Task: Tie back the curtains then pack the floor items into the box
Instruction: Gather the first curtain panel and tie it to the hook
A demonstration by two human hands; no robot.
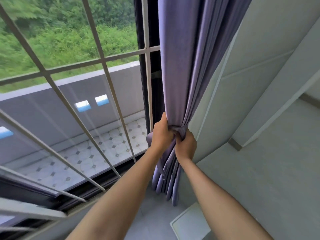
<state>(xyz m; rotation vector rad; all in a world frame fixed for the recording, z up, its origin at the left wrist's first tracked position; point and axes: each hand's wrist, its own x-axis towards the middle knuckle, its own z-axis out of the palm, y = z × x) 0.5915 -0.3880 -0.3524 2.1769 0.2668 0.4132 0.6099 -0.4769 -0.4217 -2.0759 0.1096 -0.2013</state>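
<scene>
A purple curtain [187,66] hangs bunched against the wall at the right side of the window. A band of the same purple cloth, the tieback [179,129], wraps round the bunch at waist height. My left hand [161,134] grips the curtain and the tieback from the left side. My right hand [186,144] grips them from the right, fingers curled into the cloth. The two hands touch at the band. Below them the curtain's folds [166,181] hang down to the floor.
A barred window [69,94] fills the left, with a tiled balcony and greenery outside. A pale wall [259,84] stands right of the curtain. A white flat object [190,222] lies on the grey floor near my right forearm.
</scene>
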